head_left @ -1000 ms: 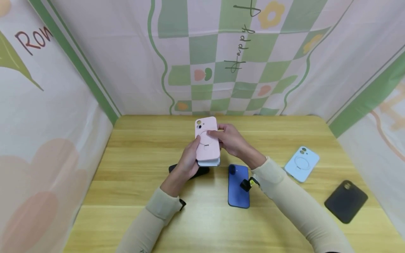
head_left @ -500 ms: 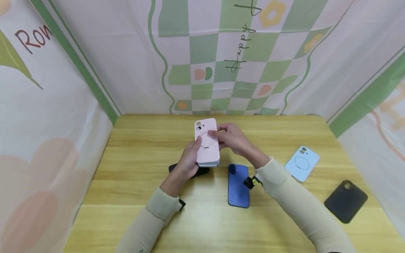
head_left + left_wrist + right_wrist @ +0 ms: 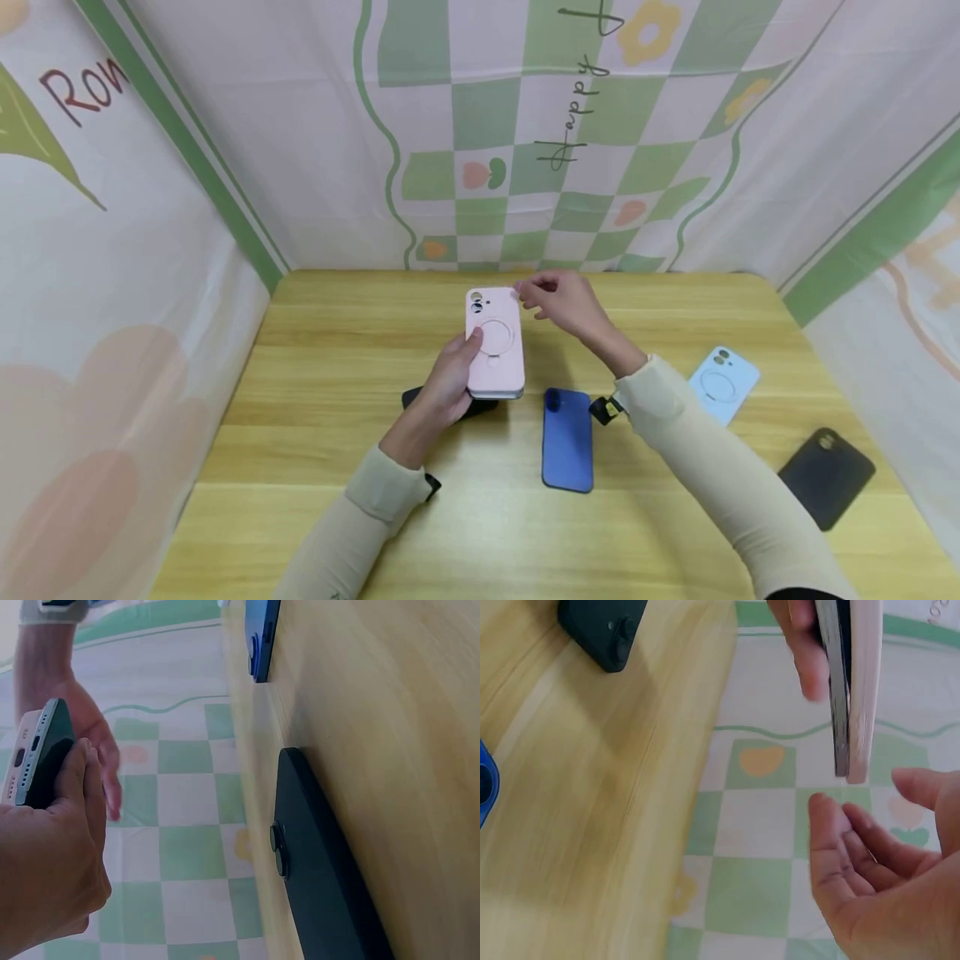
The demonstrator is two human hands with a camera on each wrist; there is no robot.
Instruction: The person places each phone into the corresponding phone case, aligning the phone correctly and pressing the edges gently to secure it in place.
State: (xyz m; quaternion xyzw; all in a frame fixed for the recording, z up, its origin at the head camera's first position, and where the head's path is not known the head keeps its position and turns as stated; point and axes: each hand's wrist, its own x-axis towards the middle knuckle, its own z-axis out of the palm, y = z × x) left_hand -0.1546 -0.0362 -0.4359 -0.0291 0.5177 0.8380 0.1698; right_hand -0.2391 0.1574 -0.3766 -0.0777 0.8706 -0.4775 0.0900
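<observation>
Above the surface [image 3: 315,450], the left hand [image 3: 444,385] holds a pink phone [image 3: 494,343] tight; the right hand [image 3: 558,302] floats beside it, fingers loose.

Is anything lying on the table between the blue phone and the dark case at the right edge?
Head view: between the blue phone and the dark case the person's right forearm sleeve crosses; the light blue case lies farther back.

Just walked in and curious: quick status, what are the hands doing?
Left hand grips pink-cased phone, held above table. Right hand open beside its top corner, not touching. Nothing in the way.
</observation>
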